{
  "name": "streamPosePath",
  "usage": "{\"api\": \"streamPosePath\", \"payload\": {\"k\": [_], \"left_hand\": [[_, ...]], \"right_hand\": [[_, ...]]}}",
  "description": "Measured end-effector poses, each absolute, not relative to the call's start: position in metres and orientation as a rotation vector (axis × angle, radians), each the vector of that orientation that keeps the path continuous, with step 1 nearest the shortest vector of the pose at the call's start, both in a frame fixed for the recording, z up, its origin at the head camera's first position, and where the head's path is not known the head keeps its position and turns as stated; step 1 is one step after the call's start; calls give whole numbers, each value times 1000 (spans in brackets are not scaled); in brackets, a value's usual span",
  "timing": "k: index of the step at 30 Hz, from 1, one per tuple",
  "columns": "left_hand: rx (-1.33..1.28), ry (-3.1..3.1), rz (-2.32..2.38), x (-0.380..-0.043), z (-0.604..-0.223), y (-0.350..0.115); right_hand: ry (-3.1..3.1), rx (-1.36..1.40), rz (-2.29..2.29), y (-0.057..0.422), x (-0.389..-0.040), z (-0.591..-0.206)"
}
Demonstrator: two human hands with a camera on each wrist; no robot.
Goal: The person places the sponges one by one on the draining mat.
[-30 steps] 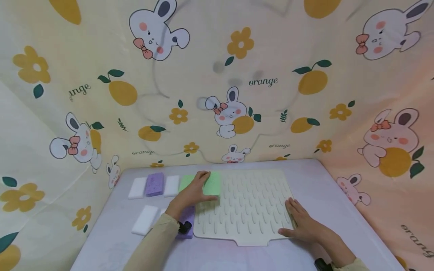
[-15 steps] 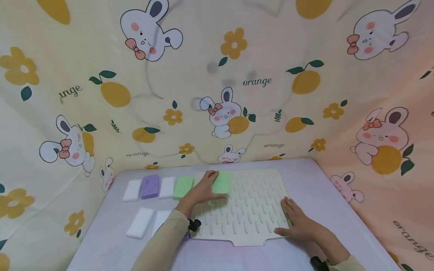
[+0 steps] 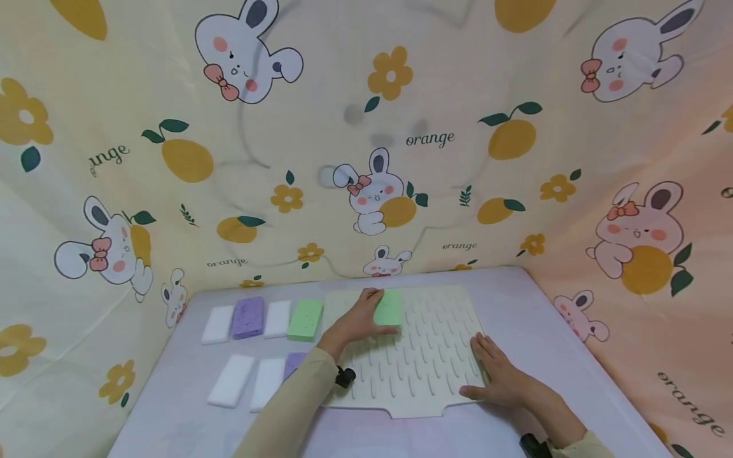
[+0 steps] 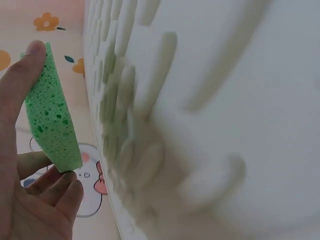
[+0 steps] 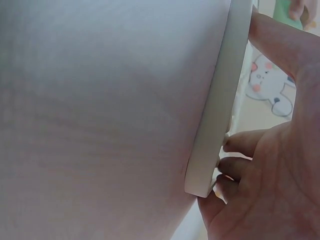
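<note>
One green sponge (image 3: 390,309) is lying lengthwise, thumb to fingertips, pinched in the left hand (image 3: 357,320), over the board (image 3: 422,366) the outstretched right hand (image 3: 501,376) is touching.

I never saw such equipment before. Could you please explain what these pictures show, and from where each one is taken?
There is no robot here, only a person's own left hand and right hand, both bare. The wide picture comes from a camera worn on the head, looking forward and down. The other two are taken from the left and right wrists, each facing that hand's work.

The left hand holds a green sponge between thumb and fingers, over a cream board covered with raised ridges. The right hand rests at the board's edge.

On the pale table, beside the board, lie another green sponge, four white blocks and two purple blocks, one partly hidden by the left sleeve. Behind hangs a cloth printed with rabbits and oranges.
</note>
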State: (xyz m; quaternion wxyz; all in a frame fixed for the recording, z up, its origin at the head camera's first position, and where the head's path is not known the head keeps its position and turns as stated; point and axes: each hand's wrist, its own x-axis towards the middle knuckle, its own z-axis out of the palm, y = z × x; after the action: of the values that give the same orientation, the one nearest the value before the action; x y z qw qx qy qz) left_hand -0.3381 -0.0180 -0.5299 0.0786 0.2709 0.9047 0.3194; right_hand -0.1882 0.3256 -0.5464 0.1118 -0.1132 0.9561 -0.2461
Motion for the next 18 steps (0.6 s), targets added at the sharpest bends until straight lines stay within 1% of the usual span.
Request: {"api": "streamPosePath", "payload": {"k": [6,18], "left_hand": [[833,2702,958,-345,-533,2],[797,2694,985,-348,-534,42]], "right_hand": [[2809,-363,-733,327,-188,-545],[2824,-380,-753,328,-189,-549]]}}
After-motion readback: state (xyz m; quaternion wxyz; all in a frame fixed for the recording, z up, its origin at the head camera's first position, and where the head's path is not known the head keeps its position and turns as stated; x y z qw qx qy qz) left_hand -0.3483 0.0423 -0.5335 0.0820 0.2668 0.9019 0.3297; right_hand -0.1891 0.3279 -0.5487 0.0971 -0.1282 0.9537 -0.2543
